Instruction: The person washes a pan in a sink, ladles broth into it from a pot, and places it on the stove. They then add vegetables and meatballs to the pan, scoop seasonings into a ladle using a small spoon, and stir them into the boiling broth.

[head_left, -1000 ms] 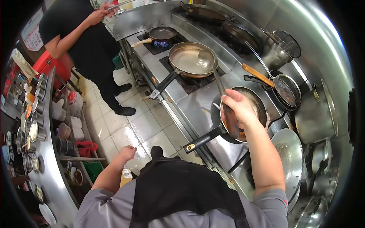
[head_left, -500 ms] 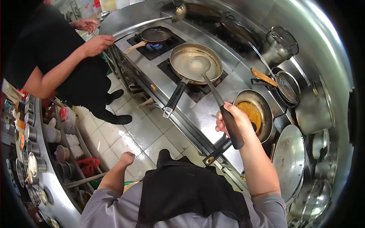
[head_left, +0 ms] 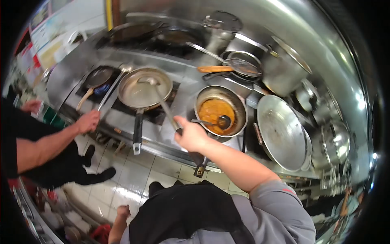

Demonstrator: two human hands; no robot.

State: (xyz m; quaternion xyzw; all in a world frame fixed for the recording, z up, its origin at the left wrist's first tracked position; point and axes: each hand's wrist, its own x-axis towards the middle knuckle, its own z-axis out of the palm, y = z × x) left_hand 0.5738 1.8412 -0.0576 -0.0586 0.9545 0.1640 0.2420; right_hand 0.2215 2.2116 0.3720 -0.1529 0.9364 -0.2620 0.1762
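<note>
My right hand point(head_left: 191, 133) is closed around the handle of a ladle point(head_left: 163, 106). The ladle's bowl rests in the cloudy liquid of a wide frying pan point(head_left: 139, 110), whose black handle points toward me. Right of it, near my right wrist, a deeper pan point(head_left: 242, 127) holds an orange-brown sauce with a dark, round-bowled ladle point(head_left: 224, 121) in it. My left hand point(head_left: 124, 210) hangs low over the floor at my side, its fingers curled in with nothing visible in them.
At left, a co-worker's hand point(head_left: 88, 121) grips a long-handled ladle beside a small pan point(head_left: 98, 77) over a blue flame. Strainers point(head_left: 245, 65), a tall pot point(head_left: 286, 67) and a large shallow pan point(head_left: 280, 132) stand to the right. Dark woks point(head_left: 134, 32) line the back.
The view has swung right and turned. My right hand still holds the ladle in the frying pan. The co-worker's ladle has come down from the back toward the stove.
</note>
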